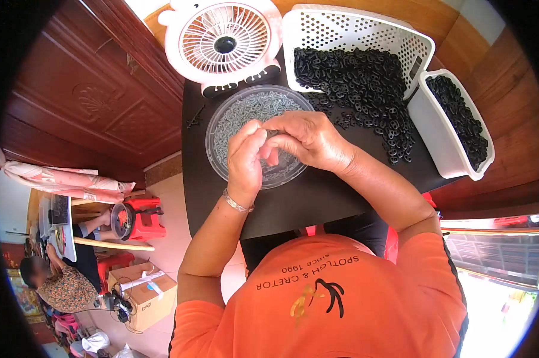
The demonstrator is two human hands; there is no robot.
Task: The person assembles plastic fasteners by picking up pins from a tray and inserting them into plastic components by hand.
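Room nearside of bowl [210, 138], fan [225, 45] behind

Sm. dark bit [273, 132] at fingertips of L hand [245, 156] & R hand [317, 140] mostly hidden; type & grip unclear. Hands block part of clear tub [210, 140]; its grayish pcs [251, 107] too tiny to ID. Fan [225, 45] top cut off. Other person's [66, 289] face blurred. Orange shirt [377, 298] cut by bottom edge.

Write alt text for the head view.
A person's left hand and right hand meet over a round tub of small grey pieces on a black table. Nearby are a pale fan, a white basket spilling black pieces, and a white bin.
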